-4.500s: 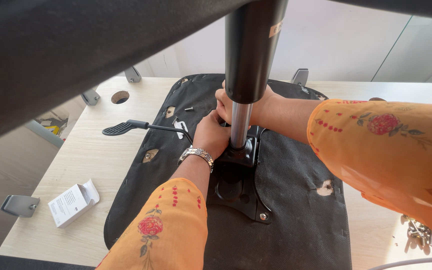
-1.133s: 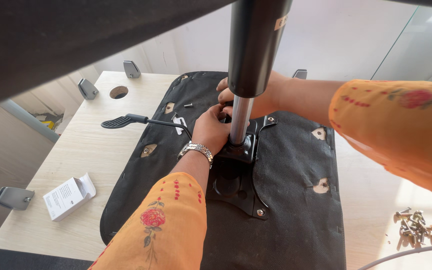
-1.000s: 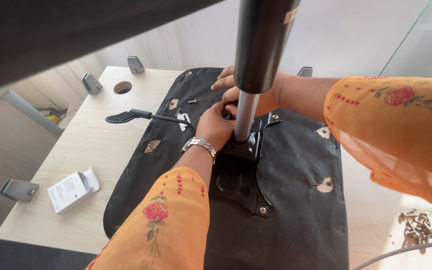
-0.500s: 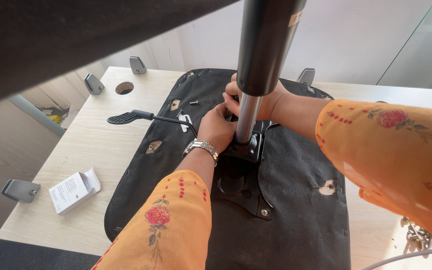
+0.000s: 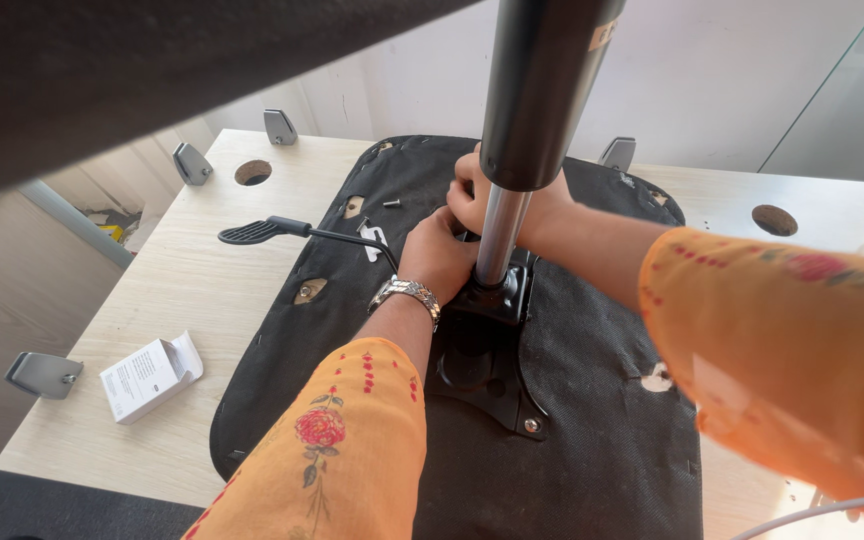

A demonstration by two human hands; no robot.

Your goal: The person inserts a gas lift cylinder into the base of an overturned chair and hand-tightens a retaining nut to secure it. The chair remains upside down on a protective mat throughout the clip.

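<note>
Both hands unmoved since half second ago: left hand (image 5: 439, 262) and right hand (image 5: 497, 200) clasp chrome column (image 5: 499, 235) at mounting plate (image 5: 487, 345), fingers clamped round it, mid upturned black seat (image 5: 592, 400) on desk (image 5: 167, 290). Column stays upright; seating apparently continues.

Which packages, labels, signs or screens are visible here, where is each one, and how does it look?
Small white cardboard box: lies on the light wooden table near its left front edge, left of the black seat pad; rectangular, one end flap open, fine dark print on its side.
Small pale label: stuck high on the black cylinder of the chair column, at the top of the view; only partly visible.
No signs or screens.
</note>
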